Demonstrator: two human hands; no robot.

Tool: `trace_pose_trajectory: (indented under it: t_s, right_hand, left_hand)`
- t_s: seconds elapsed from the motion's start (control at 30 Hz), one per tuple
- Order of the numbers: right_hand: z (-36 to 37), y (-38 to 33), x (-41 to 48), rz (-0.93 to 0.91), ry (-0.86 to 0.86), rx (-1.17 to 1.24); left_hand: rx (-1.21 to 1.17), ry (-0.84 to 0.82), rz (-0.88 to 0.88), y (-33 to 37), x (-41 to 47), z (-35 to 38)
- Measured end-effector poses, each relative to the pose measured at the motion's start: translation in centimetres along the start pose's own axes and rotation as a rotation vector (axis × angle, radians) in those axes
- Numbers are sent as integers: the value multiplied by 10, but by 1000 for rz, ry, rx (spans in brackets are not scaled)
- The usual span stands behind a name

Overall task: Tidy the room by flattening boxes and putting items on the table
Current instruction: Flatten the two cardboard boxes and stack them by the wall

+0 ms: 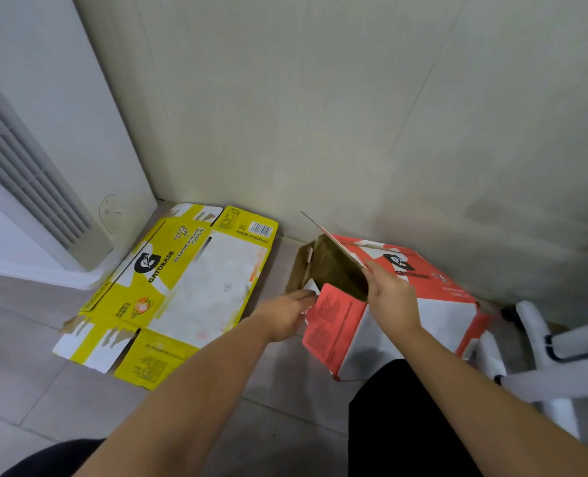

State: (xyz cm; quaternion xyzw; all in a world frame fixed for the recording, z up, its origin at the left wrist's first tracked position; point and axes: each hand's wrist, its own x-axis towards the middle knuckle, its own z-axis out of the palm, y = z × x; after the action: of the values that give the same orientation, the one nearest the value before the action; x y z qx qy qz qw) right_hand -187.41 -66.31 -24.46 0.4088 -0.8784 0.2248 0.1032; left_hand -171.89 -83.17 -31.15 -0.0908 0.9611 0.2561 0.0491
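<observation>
A red and white Gatorade box (433,318) stands on the floor against the wall, its left end open with brown flaps spread. My right hand (390,297) grips the edge of the large raised flap (337,266) at that open end. My left hand (285,313) reaches to the box's left side and touches the small red flap (330,321), its fingertips hidden behind the cardboard. A yellow Gatorade box (182,294) lies flattened on the floor to the left, in the corner.
A white floor-standing air conditioner (34,187) with a grille stands at the left. White chair or rack legs (543,359) crowd the right, close to the red box. Grey floor tiles (62,397) lie in front. My dark-clothed knees are at the bottom.
</observation>
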Motion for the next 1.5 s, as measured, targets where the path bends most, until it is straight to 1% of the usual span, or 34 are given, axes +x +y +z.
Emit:
trace_pose_trajectory:
  t_s: [0.07, 0.1, 0.17, 0.2, 0.27, 0.33, 0.47, 0.6, 0.67, 0.73, 0.8, 0.87, 0.97, 1.0, 1.07, 1.13, 1.17, 1.23, 1.3, 1.37, 1.43, 1.5]
  right_hand:
    - [-7, 3, -7, -4, 13, 26]
    - [-9, 6, -10, -11, 24, 39]
    - [-12, 9, -13, -30, 58, 42]
    - [-13, 10, -15, -38, 72, 39]
    - [-13, 12, -18, -40, 56, 34]
    - [-14, 14, -20, -24, 28, 27]
    - [-9, 17, -26, 20, -30, 40]
    - [2, 9, -21, 134, -72, 147]
    - [10, 1, -18, 168, -52, 184]
    - [20, -11, -17, 132, 1, 238]
    - [32, -26, -19, 114, -19, 279]
    - [53, -36, -22, 52, -59, 252]
    - [100, -48, -15, -8, -236, 210]
    - [119, -51, -11, -21, -294, 179]
    - [156, -54, -8, -34, -439, 47]
    - [190, -49, -17, 27, -651, -96]
    - [203, -44, -24, 81, -741, -132]
    - [225, -32, -39, 189, -890, -140]
    - [243, -16, -52, 246, -1032, -120]
    - [262, 7, -64, 273, -1129, -123]
    - [277, 25, -75, 265, -1166, -146]
    - [269, 26, -84, 253, -1189, -156]
  left_hand:
    - [34, 4, 13, -2, 7, -2]
    - [97, -7, 44, -2, 10, -3]
    - [209, -24, 164, 0, 18, 0]
    - [254, -48, 204, 1, 22, 2]
    - [316, -127, 206, 5, 25, 3]
    - [324, -190, 177, 6, 24, 5]
    - [316, -205, 135, 4, 16, 7]
    - [360, -203, 89, 0, -4, 1]
    - [413, -308, 45, -13, -17, -3]
    - [419, -441, -39, -28, -29, -6]
    - [444, -510, -92, -35, -39, -6]
    - [526, -564, -86, -40, -45, 2]
    - [638, -624, -90, -62, -51, 19]
    - [648, -617, -113, -71, -52, 21]
    - [646, -547, -161, -89, -55, 21]
    - [649, -495, -222, -106, -57, 22]
    - [657, -487, -246, -114, -58, 23]
    - [674, -465, -275, -127, -56, 27]
    - [668, -414, -275, -134, -48, 33]
    - [648, -352, -252, -135, -38, 43]
    - [622, -302, -205, -131, -26, 53]
    - [598, -306, -158, -119, -15, 65]
